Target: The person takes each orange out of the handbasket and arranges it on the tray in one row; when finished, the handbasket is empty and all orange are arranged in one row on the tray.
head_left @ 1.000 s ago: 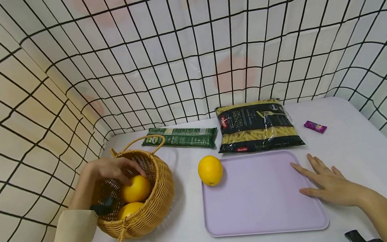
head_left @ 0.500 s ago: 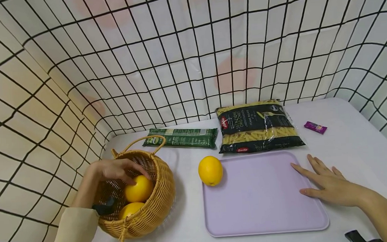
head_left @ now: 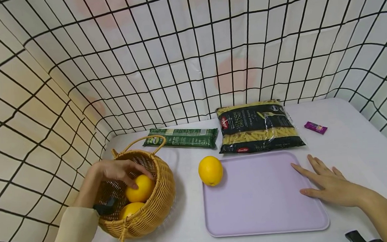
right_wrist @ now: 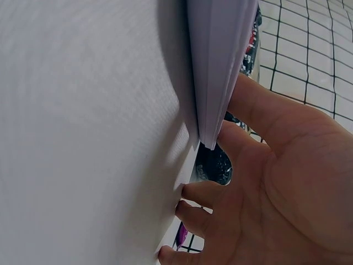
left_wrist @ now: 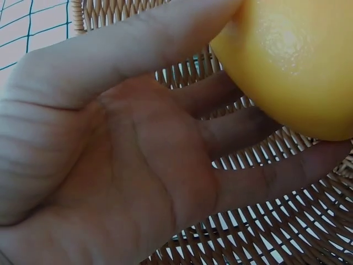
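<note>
At lower left in the head view, a wicker basket [head_left: 166, 190] with its opening upward; reaching into it, a left hand [head_left: 117, 170], thumb and fingers pinching the upper orange [head_left: 142, 192]. Just below, partly hidden by the basket's rim, the lower orange [head_left: 130, 209]. At lower right, a right hand [head_left: 334, 186] with fingers spread, thumb and forefinger touching the right edge of a lilac tray [head_left: 253, 206], other fingertips on the white tablecloth [head_left: 347, 151]. At the tray's upper left corner, a third orange [head_left: 210, 171]. Across mid-frame, a green packet [head_left: 184, 138], just right of it a pasta bag [head_left: 258, 126], farther right a small purple packet [head_left: 315, 127].
</note>
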`<state>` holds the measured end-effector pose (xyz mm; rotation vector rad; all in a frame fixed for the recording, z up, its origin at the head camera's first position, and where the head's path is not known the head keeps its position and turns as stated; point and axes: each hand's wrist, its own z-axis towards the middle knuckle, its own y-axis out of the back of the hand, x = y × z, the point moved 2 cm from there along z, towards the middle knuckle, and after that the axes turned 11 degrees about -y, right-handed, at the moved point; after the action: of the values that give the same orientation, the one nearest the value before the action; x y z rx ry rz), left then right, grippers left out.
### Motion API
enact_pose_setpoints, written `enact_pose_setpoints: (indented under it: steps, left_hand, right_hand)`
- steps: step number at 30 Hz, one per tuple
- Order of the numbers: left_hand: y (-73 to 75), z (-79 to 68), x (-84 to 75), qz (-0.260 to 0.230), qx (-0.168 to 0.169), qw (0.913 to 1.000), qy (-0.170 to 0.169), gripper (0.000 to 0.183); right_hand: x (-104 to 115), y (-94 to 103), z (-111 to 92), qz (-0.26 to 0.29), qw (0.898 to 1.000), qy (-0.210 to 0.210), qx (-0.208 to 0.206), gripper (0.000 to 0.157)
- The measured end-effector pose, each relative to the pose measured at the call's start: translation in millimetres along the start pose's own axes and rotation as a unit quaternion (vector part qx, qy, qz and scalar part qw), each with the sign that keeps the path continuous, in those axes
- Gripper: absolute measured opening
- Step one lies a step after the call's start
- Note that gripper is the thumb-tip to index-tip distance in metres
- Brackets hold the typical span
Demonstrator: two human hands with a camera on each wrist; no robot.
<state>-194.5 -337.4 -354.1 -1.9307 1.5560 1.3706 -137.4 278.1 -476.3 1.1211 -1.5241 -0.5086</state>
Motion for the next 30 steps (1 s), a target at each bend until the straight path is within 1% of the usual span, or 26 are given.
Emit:
enact_pose_setpoints:
  steps: [2, 5, 7, 9, 12, 20, 24, 30]
  left_hand:
    - [0.4, -1.0, -1.0, 0.013, -0.008, 0.9999, -0.005, 0.049]
    - [2.1, -3.2, -3.0, 0.050, -0.032, 0.9982, -0.011, 0.047]
    - [3.3, -4.3, -4.0, 0.068, -0.048, 0.9965, -0.007, 0.047]
    - [4.0, -4.4, -4.5, 0.074, -0.054, 0.9958, 0.001, 0.048]
    - [3.5, -2.8, -4.7, 0.072, -0.047, 0.9963, 0.011, 0.050]
    - [2.4, 2.6, -3.0, 0.074, -0.032, 0.9966, 0.019, 0.052]
    - [2.4, 5.5, -3.3, 0.083, -0.023, 0.9963, 0.005, 0.052]
    - [3.4, 4.7, -5.3, 0.069, -0.020, 0.9974, -0.002, 0.050]
  right_hand:
    - [0, 0.1, 0, -0.001, 1.000, -0.001, 0.000, 0.079]
    - [1, 0.4, 0, -0.003, 1.000, -0.001, 0.000, 0.079]
    - [1, 0.7, 0, -0.004, 1.000, 0.000, -0.001, 0.079]
    - [1, 1.0, 0, -0.003, 1.000, 0.001, -0.002, 0.079]
    - [1, 1.3, 0, -0.001, 1.000, 0.001, -0.001, 0.079]
    - [-2, -1.4, 0, 0.004, 1.000, 0.004, 0.000, 0.080]
    - [-4, -2.8, 0, 0.007, 1.000, -0.002, 0.005, 0.080]
    - [-4, -2.2, 2, 0.006, 1.000, 0.000, 0.004, 0.080]
